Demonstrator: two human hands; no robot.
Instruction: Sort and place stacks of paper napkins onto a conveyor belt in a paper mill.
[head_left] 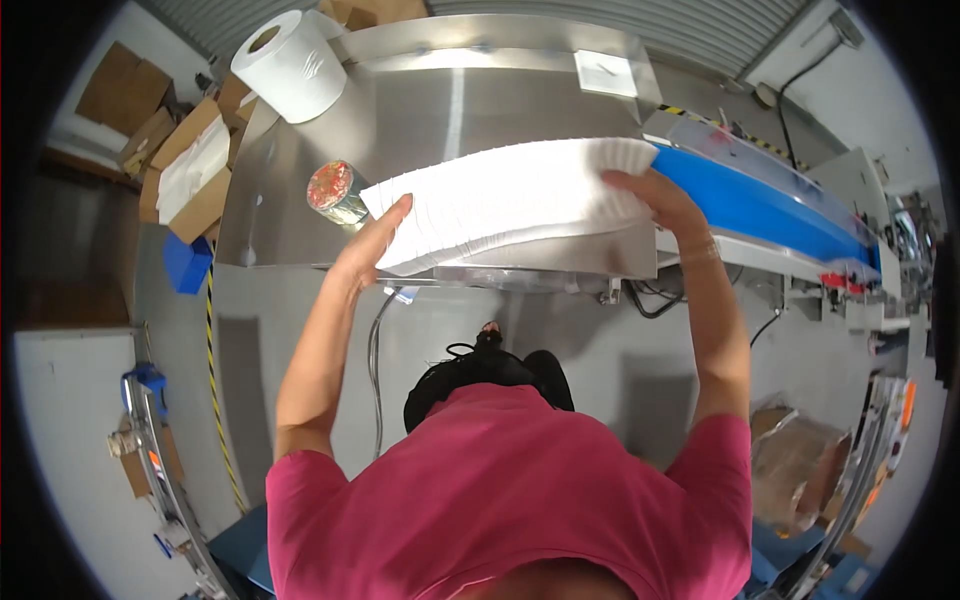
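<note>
A long white stack (510, 200) of thin, layered pieces, with fine ridges along its edges, spans the space between my hands over the front of a steel table (420, 110). My left hand (372, 242) is closed on its left end, the thumb lying up along the side. At the other end my right hand (662, 203) grips the stack, with fingers partly hidden behind it. The stack bows slightly upward in the middle. Just left of it stands a round tin (338, 190) with a red, patterned top, close to my left hand.
A big white paper roll (290, 68) stands at the table's back left corner. A white card (606, 73) lies at the back right. To the right runs a blue conveyor belt (765, 205). Open cardboard boxes (190, 165) and a blue bin (186, 264) sit at left.
</note>
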